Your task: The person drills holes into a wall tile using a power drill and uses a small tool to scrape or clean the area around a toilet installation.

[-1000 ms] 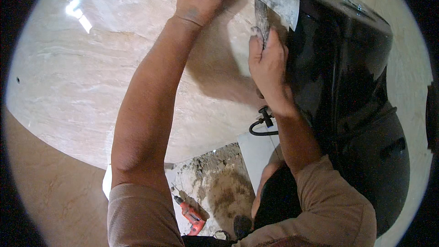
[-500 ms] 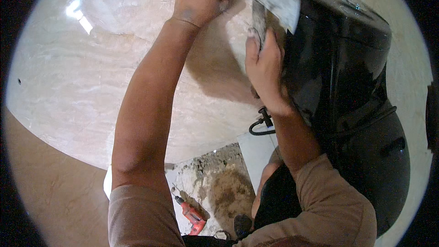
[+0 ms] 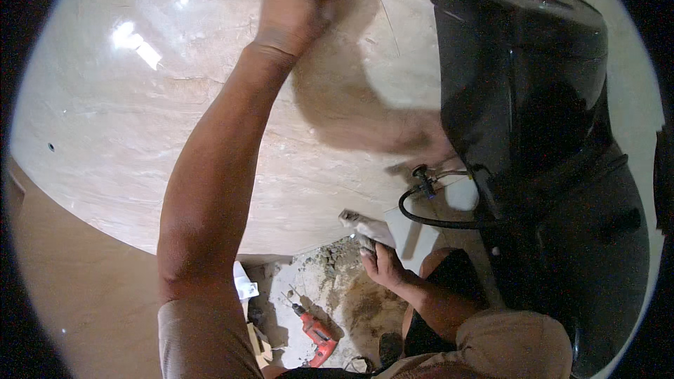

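Note:
My left hand (image 3: 298, 10) is raised to the glossy cream marbled wall (image 3: 210, 112), its fingers curled closed. A small pale tip shows at the fingers, but what they hold is too blurred to make out. Low down, my right hand (image 3: 382, 264) grips the short handle of a hatchet (image 3: 371, 230), whose dusty, white-smeared head points up and away. The hatchet is in front of the wall's lower edge, above broken, rubbly floor (image 3: 351, 288). A thin dark line (image 3: 382, 10) runs down the wall beside my left hand.
A black toilet (image 3: 519, 98) with its tank stands close on the right. Its black hose (image 3: 414, 219) loops from a black angle valve (image 3: 423, 179) on the wall. On the floor lie a red power drill (image 3: 319, 337) and some cardboard scraps (image 3: 258, 344).
My right hand has swung the hatchet down from beside my left hand to near the floor. My left hand stays high at the wall. The view has shifted slightly.

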